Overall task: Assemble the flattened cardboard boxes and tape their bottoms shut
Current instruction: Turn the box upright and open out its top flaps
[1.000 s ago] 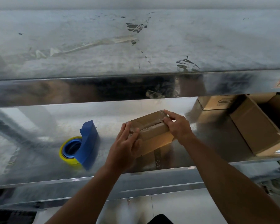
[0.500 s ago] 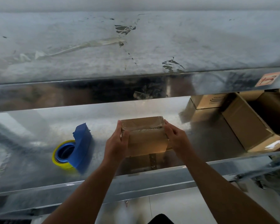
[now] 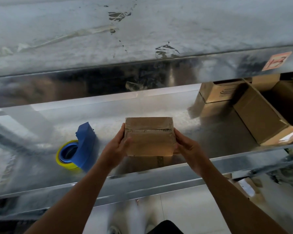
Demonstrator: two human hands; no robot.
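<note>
A small brown cardboard box [image 3: 149,137] is held just above the shiny metal shelf [image 3: 41,173], its flaps closed and a strip of clear tape along the seam. My left hand [image 3: 116,149] grips its left side, thumb on the near face. My right hand [image 3: 187,146] grips its right side. A blue tape dispenser with a yellow roll [image 3: 78,149] lies on the shelf to the left of the box.
Assembled brown boxes stand at the right: a large one [image 3: 259,115] and a printed one [image 3: 218,92] behind it. An upper metal shelf [image 3: 142,39] overhangs the work area. The shelf's front lip [image 3: 142,184] runs below my wrists.
The box has turned from a tilted pose to square-on to me. Both hands shifted from pressing its top to gripping its two sides.
</note>
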